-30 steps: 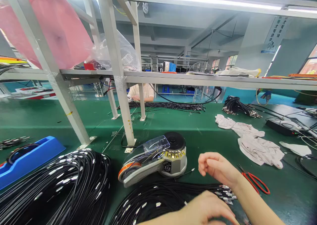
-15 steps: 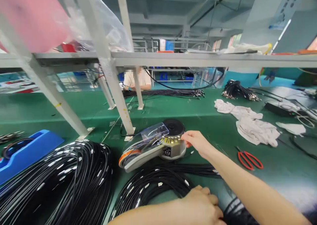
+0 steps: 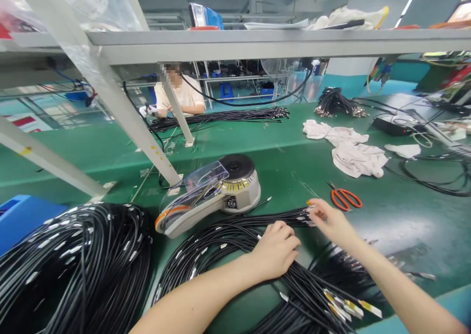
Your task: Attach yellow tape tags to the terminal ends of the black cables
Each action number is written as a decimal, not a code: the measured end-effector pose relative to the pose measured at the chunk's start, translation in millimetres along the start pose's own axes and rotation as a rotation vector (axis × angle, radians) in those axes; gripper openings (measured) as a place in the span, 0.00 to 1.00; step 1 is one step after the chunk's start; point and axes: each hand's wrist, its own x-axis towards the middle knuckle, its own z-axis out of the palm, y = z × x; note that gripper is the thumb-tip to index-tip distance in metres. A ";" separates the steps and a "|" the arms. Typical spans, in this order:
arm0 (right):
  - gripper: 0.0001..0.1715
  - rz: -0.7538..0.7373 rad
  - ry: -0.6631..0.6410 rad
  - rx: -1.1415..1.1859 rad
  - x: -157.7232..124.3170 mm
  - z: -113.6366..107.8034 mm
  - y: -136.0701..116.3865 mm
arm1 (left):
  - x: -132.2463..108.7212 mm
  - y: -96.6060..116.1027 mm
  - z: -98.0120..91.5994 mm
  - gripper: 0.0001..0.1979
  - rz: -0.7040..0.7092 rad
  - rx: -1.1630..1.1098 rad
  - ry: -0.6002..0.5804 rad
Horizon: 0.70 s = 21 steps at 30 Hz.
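Note:
My left hand is curled down onto a bundle of black cables on the green bench, gripping it. My right hand pinches the metal-tipped ends of the same bundle, with a small yellowish piece at the fingertips. Just behind the bundle stands a grey tape dispenser with a clear cover and black round top. More cable ends with yellow tags lie near my right forearm.
A big coil of black cables fills the lower left beside a blue tray. Red scissors and white cloths lie to the right. Slanted shelf posts rise behind. A person sits across the bench.
My right hand left the tape dispenser and came back to the cable ends. My left hand shifted onto the bundle. The view tilted downward.

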 end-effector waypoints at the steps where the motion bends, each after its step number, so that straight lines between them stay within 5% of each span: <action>1: 0.15 -0.029 0.002 -0.104 -8.6 4.4 18.4 | 0.6 0.0 -0.1 0.08 -0.003 0.000 -0.007; 5: 0.19 -0.268 0.032 -0.390 -26.7 12.0 51.2 | 3.0 2.4 2.8 0.08 -0.026 0.047 -0.037; 12: 0.25 -0.602 0.000 -0.758 -18.2 10.5 42.6 | 4.6 6.8 5.7 0.08 -0.041 0.115 -0.074; 16: 0.24 -0.547 0.017 -0.627 -17.2 5.7 43.6 | 6.5 9.4 -0.3 0.11 -0.043 0.095 -0.067; 21: 0.27 -0.371 -0.011 -0.256 -24.4 -18.7 15.8 | 23.1 25.6 -11.1 0.19 -0.064 -0.042 0.131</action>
